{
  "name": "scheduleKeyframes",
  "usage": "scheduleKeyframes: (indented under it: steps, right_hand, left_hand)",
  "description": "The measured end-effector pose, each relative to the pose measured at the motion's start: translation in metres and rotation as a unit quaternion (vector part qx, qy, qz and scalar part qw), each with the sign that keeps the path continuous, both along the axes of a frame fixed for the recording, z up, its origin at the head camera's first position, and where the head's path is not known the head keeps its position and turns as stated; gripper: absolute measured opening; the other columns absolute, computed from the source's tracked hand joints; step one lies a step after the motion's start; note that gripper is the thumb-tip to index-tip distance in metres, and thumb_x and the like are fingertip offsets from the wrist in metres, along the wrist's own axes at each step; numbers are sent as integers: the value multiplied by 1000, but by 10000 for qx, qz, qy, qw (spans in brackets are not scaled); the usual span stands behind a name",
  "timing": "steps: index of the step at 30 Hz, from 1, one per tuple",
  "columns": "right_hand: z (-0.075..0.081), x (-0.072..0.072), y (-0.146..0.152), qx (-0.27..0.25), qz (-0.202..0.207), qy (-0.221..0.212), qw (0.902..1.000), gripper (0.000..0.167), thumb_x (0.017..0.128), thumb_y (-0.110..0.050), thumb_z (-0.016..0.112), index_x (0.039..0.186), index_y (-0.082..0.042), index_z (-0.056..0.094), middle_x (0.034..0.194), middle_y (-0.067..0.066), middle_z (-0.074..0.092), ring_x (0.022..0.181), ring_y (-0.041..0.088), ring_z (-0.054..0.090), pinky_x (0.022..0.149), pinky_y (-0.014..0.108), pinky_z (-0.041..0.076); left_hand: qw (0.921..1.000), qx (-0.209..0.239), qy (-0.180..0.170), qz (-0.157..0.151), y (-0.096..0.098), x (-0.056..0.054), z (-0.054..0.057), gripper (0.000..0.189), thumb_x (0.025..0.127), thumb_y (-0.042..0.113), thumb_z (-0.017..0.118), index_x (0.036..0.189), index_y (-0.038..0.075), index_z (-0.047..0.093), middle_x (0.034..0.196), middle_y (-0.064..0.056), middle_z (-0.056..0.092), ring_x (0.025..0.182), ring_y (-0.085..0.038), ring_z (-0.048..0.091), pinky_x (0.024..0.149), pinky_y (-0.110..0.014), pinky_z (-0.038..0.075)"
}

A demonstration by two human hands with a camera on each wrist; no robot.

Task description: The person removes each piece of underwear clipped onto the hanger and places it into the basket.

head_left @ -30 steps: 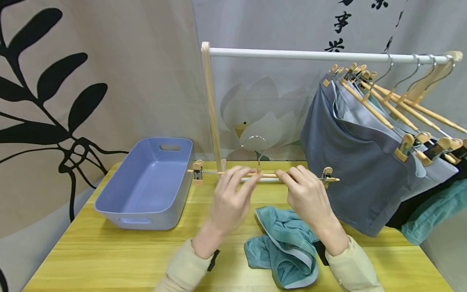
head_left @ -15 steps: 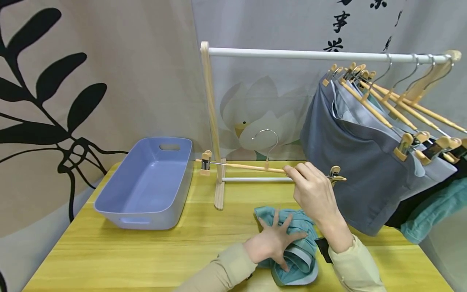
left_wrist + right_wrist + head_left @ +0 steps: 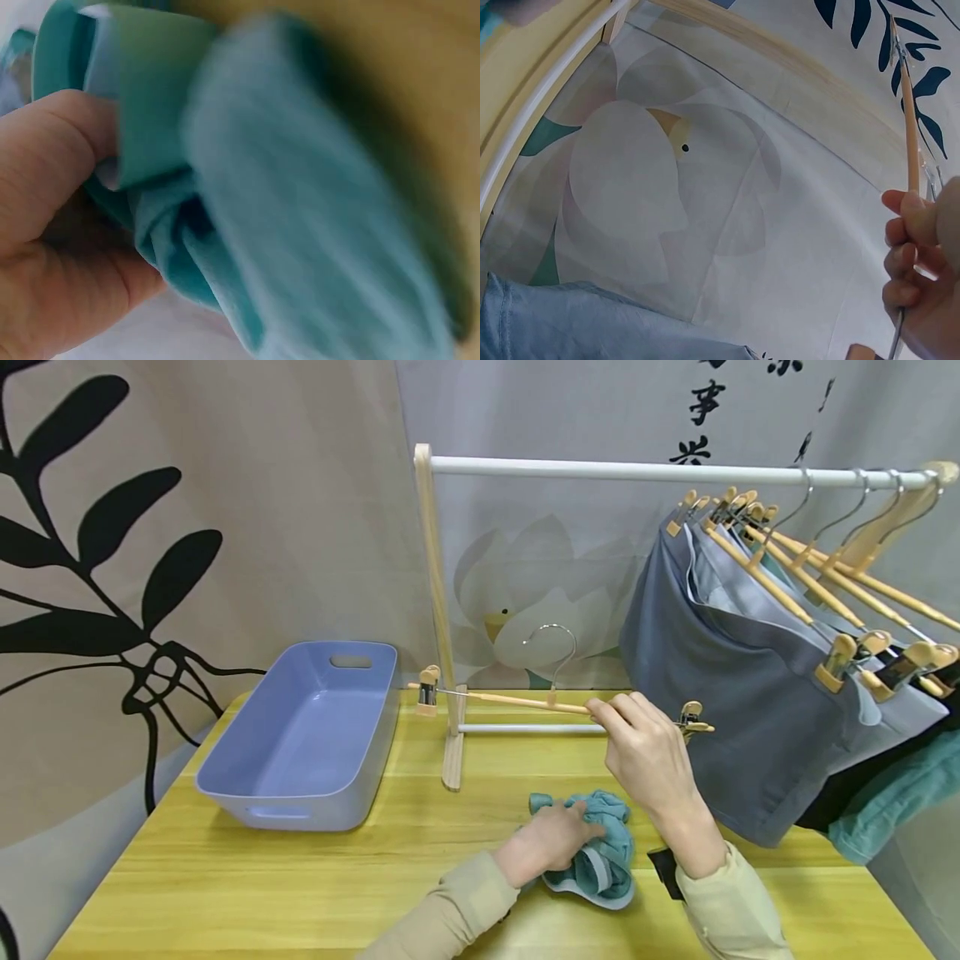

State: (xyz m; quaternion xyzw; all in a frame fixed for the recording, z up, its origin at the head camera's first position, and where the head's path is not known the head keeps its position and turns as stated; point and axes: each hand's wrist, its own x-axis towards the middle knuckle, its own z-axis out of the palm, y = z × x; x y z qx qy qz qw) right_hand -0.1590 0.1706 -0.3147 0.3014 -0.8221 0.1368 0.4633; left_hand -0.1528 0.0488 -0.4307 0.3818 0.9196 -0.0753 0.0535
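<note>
My right hand (image 3: pixel 651 758) grips the wooden bar of a clip hanger (image 3: pixel 517 700), right of its middle. The hanger's metal hook points up, and a clip shows at each end with no cloth in it. In the right wrist view the fingers curl round the bar. My left hand (image 3: pixel 551 839) holds a crumpled teal garment (image 3: pixel 609 835) with a pale lining, low over the wooden table. Up close in the left wrist view, the thumb and fingers grasp the teal garment (image 3: pixel 285 195) at its band; part of the cloth is blurred.
A blue plastic bin (image 3: pixel 300 735) stands on the left of the table (image 3: pixel 225 893). Behind the hands is a clothes rack with a white rail (image 3: pixel 600 468). Blue-grey shorts (image 3: pixel 720 710) and other garments hang from clip hangers at its right end.
My left hand has left the hanger, come down spread on the teal garment, then gathered it up and drawn it slightly inward. The right hand keeps the hanger, which has shifted slightly right.
</note>
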Motion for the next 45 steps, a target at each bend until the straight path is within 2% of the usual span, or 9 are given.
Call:
scheduleKeyframes:
  steps: [4,7,12,15,18,24,31,37,45]
  right_hand:
    - [1,1,3,-4,-81,4,10000,14,83,4,63,94,-1,69,73,9,59,64,22,49,54,32,43]
    - [2,1,5,-38,-137,54,9999,14,84,5,61,94,-1,70,72,9,59,63,22,49,54,32,43]
    - [3,1,7,-171,-151,151,9996,15,85,5,58,93,-2,69,72,9,59,64,24,50,55,34,43]
    - [5,2,8,-284,-107,189,9994,16,83,7,58,92,-2,69,72,9,59,64,25,50,55,35,43]
    - [6,3,8,-354,-77,202,9991,17,82,7,59,92,-2,69,72,9,59,64,25,50,56,36,42]
    - [6,4,7,-374,-58,184,9991,15,83,6,59,93,-2,69,71,9,58,64,25,49,56,37,42]
    - [7,4,7,-266,-82,156,9995,15,84,6,58,93,-1,69,72,9,58,64,24,49,55,35,42]
    - [6,4,8,-64,-189,128,9997,13,87,2,58,93,-1,69,73,9,59,64,23,50,55,33,44]
    - [5,4,8,-20,-207,96,9997,12,87,2,58,92,-1,69,73,9,59,64,24,50,54,33,44]
  left_hand:
    - [9970,515,-580,64,-18,-7,7,46,85,10,69,123,35,61,124,1,60,103,-12,62,78,-22,52]
    - [9920,933,-826,193,-38,-11,14,46,82,1,70,117,30,64,112,-2,61,87,-9,60,68,-18,49]
    - [9815,1686,-738,532,-81,-15,29,47,77,-11,65,113,19,63,98,-6,57,72,-10,50,59,-19,44]
    - [9695,2202,-636,873,-109,-18,44,51,71,-15,62,113,15,62,99,-8,56,76,-14,52,64,-25,47]
    - [9535,2718,-431,1228,-137,-19,62,54,66,-19,59,111,11,62,101,-13,58,79,-21,55,66,-33,50]
    - [9159,3385,490,2103,-187,-16,104,63,61,-21,56,118,5,61,104,-20,59,86,-33,59,69,-43,54]
    - [8530,3813,1744,3108,-239,-12,142,53,67,-14,54,117,5,58,111,-29,53,91,-51,56,75,-62,46]
    - [8240,3705,1917,3834,-272,-26,137,47,70,-7,50,117,-1,57,106,-34,53,88,-52,51,69,-61,42]
    - [8098,3397,1105,4655,-286,-41,110,49,76,3,53,124,-4,54,113,-38,52,99,-55,49,75,-63,43]
